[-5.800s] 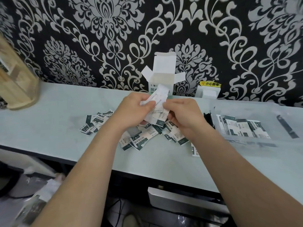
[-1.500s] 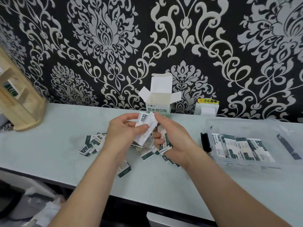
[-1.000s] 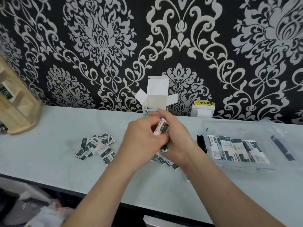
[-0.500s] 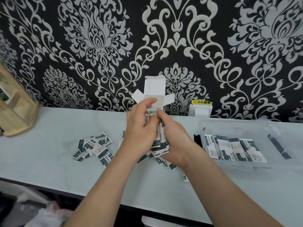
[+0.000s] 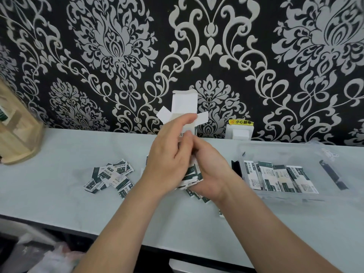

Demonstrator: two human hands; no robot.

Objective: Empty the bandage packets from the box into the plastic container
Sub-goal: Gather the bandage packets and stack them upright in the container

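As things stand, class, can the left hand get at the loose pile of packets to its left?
Probably yes: the loose pile lies uncovered on the counter, nothing between it and the left hand. That hand and the right hand hold a stack of packets, so it must release.

A lived-in indoor room, a home or a small shop (which of the two cannot be told). Black wallpaper with a silver-grey damask pattern (image 5: 256,56) backs a long pale grey-green countertop (image 5: 59,184). A white wall socket (image 5: 239,133) with a yellow warning sticker (image 5: 240,122) sits at the counter's back edge, a light wooden rack (image 5: 17,138) stands at its left end, and crumpled clear plastic bags (image 5: 57,257) lie below.
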